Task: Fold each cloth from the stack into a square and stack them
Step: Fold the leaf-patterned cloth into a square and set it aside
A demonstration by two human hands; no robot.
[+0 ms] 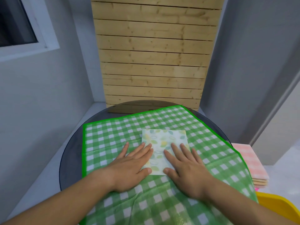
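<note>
On the green-and-white checked cloth [211,143] over the round table, my left hand [131,168] and right hand [186,169], spread flat, press one folded leaf-print cloth [164,140] square, while the pink checked stack [250,161] waits, apparently unfolded.

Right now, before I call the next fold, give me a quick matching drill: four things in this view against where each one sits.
Things:
1. leaf-print cloth
2. green checked cloth
3. pink stack
4. yellow object

Places:
A. bottom right corner of the view
B. spread across the round dark table
C. off the table's right edge, on a lower surface
D. folded small, under both flat hands, left hand and right hand

Pairs: 1-D, 2-B, 3-C, 4-A
</note>
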